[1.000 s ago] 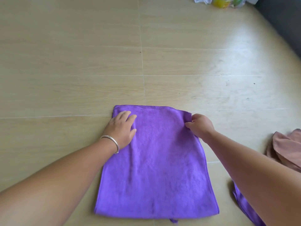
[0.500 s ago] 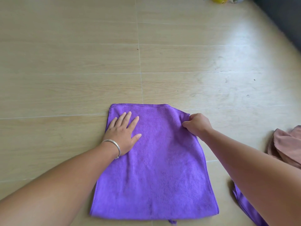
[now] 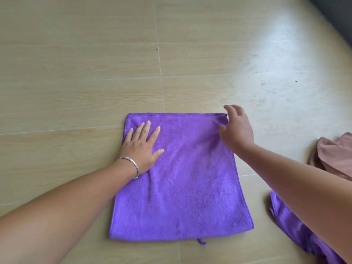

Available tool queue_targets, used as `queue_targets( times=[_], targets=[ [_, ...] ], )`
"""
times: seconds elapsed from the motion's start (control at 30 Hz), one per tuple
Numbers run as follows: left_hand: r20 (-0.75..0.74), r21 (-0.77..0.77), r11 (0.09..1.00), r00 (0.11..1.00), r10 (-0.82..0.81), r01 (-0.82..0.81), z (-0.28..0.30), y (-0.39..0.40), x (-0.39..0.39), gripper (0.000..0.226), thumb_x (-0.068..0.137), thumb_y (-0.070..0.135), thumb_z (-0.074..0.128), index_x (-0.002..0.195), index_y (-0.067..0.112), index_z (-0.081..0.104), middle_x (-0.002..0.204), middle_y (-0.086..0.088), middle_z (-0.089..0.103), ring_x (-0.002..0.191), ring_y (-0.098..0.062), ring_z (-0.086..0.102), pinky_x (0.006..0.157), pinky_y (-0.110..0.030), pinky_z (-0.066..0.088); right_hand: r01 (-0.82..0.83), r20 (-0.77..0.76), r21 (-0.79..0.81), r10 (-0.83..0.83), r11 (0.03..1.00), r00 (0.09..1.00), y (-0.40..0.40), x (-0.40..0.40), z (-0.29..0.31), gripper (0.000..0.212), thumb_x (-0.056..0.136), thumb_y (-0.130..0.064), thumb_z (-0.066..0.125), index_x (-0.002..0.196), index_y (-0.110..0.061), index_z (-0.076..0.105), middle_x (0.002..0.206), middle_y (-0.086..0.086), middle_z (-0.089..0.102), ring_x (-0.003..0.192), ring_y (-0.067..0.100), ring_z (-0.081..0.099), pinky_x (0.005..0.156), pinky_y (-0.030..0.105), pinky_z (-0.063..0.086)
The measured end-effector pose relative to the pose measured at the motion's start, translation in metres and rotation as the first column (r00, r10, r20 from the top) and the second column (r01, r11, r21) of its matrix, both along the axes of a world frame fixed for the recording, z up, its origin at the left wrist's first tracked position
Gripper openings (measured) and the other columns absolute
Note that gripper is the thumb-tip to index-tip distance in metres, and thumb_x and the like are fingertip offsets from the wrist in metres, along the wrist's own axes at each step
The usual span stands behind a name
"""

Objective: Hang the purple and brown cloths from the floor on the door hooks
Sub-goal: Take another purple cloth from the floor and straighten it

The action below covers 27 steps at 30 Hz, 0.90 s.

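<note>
The purple cloth point(image 3: 181, 180) lies flat on the pale wood-look floor point(image 3: 76, 73), its far right corner now released: the right hand point(image 3: 237, 130), which pinched it a moment ago, hangs blurred above it, fingers loosely spread. The left hand point(image 3: 142, 147) still presses down, fingers splayed. A brown cloth point(image 3: 335, 157) and a second purple cloth point(image 3: 293, 225) sit partly cut off at right.

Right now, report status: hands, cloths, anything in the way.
Left hand flat on purple cloth, right hand open at its far corner. Cloth spread on floor. Brown cloth to the right. No hooks in view.
</note>
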<state>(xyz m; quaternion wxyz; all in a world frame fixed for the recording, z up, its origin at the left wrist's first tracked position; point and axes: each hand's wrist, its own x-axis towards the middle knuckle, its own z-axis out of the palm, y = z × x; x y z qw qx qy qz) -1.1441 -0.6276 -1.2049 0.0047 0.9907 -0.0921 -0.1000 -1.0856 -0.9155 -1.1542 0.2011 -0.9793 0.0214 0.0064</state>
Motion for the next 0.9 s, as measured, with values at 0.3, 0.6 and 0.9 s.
queue_targets(
  times=[0.3,0.6,0.9],
  targets=[
    [-0.047,0.009,0.997,0.996,-0.076,0.076,-0.016,-0.008,-0.084,0.084,0.081,0.077,0.013,0.151,0.035,-0.004,0.161,-0.003,-0.005,0.147,-0.022,-0.007,0.115,-0.057,-0.002,-0.587,-0.256,-0.334,0.528,0.738,0.81,0.014,-0.114,-0.051,0.077,0.088,-0.071,0.024,0.15,-0.025,0.028,0.158,0.007,0.022,0.145,0.028,0.019,0.115,0.054,0.018],
    [-0.051,0.02,1.0,0.998,0.023,-0.022,0.006,0.002,0.007,0.078,0.084,0.074,0.016,0.15,0.039,-0.006,0.161,-0.001,-0.01,0.147,-0.021,-0.005,0.117,-0.053,0.004,-0.472,-0.201,-0.412,0.427,0.779,0.881,0.038,-0.029,-0.035,0.075,0.091,-0.066,0.02,0.153,-0.026,0.01,0.161,0.007,0.006,0.148,0.025,0.003,0.119,0.049,0.005],
    [0.009,-0.047,0.95,0.951,-0.308,0.308,-0.005,0.042,-0.09,0.072,0.088,0.065,0.03,0.149,0.027,0.028,0.157,-0.008,0.019,0.145,-0.027,0.017,0.115,-0.052,0.018,-0.764,-0.065,-0.215,0.772,0.608,0.632,-0.028,-0.112,-0.063,0.068,0.091,-0.058,0.045,0.148,-0.022,0.036,0.157,0.008,0.025,0.145,0.024,0.021,0.118,0.047,0.018]
  ],
)
